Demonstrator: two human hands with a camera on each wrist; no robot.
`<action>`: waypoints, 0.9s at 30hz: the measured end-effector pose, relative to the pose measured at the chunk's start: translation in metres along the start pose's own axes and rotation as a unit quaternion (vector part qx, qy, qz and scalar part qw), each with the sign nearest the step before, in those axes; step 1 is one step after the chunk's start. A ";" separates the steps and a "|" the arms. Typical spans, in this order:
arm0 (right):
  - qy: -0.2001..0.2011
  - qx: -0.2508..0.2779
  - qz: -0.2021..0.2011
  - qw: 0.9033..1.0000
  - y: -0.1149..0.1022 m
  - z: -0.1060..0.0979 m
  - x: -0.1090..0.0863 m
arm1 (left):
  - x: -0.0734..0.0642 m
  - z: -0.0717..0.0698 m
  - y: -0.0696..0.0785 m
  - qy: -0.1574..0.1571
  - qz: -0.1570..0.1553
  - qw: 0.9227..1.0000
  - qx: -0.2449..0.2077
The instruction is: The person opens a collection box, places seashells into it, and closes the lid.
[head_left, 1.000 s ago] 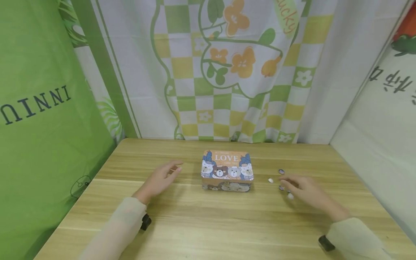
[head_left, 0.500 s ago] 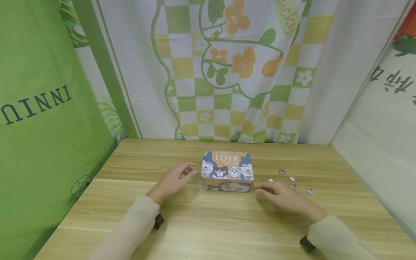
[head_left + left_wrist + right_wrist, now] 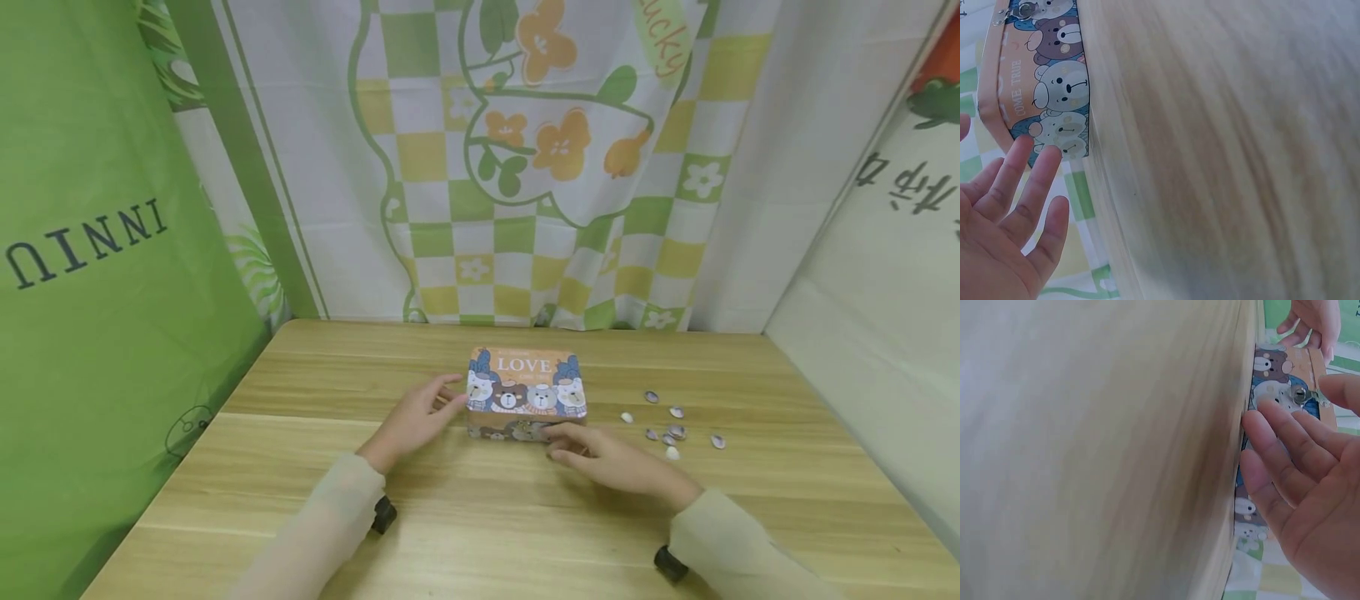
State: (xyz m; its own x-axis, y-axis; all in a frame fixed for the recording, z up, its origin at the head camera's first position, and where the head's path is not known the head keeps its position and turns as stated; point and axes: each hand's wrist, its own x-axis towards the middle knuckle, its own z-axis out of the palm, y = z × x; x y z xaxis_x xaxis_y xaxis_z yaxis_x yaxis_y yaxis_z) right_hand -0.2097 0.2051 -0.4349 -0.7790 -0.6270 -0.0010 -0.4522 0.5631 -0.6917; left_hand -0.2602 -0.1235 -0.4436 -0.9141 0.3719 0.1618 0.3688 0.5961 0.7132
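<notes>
Reaching in at the left end of a printed tin box [image 3: 525,383], the left hand [image 3: 417,417] is keeping its fingers spread, with gaps between them, and is gripping nothing. The right hand [image 3: 609,458] is hovering in front of the tin box, its fingers extending loosely and its thumb standing apart, near the metal clasp [image 3: 1300,395]. Whether either hand is touching the tin box, the views are not showing clearly.

The tin box is sitting near the far edge of the wooden worktop [image 3: 480,525], about midway between its left and right edges, its lid displaying LOVE above a row of bears. Toward the right edge, small shells [image 3: 677,432] are lying in a loose group, mostly purplish; one white shell [image 3: 626,417] is lying closest to the tin box.

Pale sleeves [image 3: 322,512] are covering both arms, and a black device [image 3: 384,515] is showing at each cuff. Behind the far edge a checked curtain [image 3: 420,154] is hanging, while a green cloth [image 3: 112,350] is hanging along the left edge.
</notes>
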 end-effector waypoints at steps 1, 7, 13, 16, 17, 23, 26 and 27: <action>-0.002 0.004 -0.001 1.000 0.000 0.001 0.001 | 0.000 0.001 0.000 0.000 -0.002 1.000 0.000; -0.018 0.044 0.000 0.999 -0.001 0.004 0.004 | 0.001 0.003 0.003 0.003 -0.006 1.000 -0.010; -0.037 0.066 -0.005 0.997 -0.001 0.006 0.007 | 0.001 0.006 0.005 0.003 -0.004 1.000 -0.024; -0.042 0.082 -0.002 0.996 -0.001 0.007 0.009 | 0.001 0.006 0.007 0.002 -0.007 1.000 -0.024; -0.044 0.089 -0.003 0.995 -0.001 0.007 0.009 | 0.001 0.006 0.008 0.001 -0.009 1.000 -0.025; -0.046 0.127 0.020 0.991 -0.006 0.008 0.010 | 0.000 0.005 0.009 -0.001 -0.010 1.000 -0.029; -0.041 0.140 0.032 0.989 -0.007 0.009 0.010 | 0.001 0.006 0.008 0.002 -0.007 1.000 -0.028; -0.040 0.148 0.035 0.988 -0.008 0.009 0.010 | 0.001 0.006 0.007 0.003 -0.006 1.000 -0.029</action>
State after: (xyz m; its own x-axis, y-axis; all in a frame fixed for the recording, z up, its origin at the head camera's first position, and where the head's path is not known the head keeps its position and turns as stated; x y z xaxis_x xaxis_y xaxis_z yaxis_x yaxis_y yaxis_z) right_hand -0.2103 0.1898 -0.4360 -0.7625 -0.6384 -0.1051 -0.2416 0.4316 -0.8691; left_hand -0.2572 -0.1145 -0.4425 -0.9191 0.3614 0.1572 0.3484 0.5584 0.7529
